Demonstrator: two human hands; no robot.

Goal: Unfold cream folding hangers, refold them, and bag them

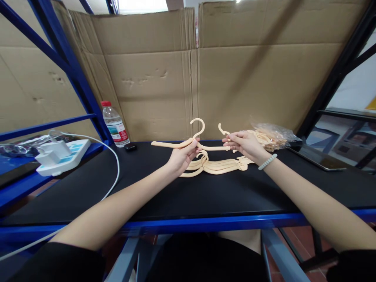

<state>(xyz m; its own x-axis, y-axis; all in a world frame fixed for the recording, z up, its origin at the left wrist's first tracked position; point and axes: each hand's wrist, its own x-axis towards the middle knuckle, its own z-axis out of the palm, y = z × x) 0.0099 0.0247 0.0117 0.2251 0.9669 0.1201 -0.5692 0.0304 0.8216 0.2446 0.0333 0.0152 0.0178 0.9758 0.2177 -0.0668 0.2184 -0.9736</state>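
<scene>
My left hand (183,156) is closed around the middle of a beige plastic hanger (164,145), just below its hook. The hanger is held up over the table, its arms spread left and right. My right hand (242,143) is pinched at the right end of that hanger, fingers closed on a small beige curved piece (222,129) whose bent tip sticks up past the fingertips. Whether this piece touches the held hanger is hidden by the fingers. Below both hands, several beige hangers (221,167) lie stacked on the black tabletop (188,199).
A clear plastic bag (274,135) of beige parts lies behind my right hand, near a dark tablet (319,156). On the left are a water bottle (116,127), a small black object (131,147), a power strip (63,158) and a white cable (117,164). Cardboard (147,78) walls the back.
</scene>
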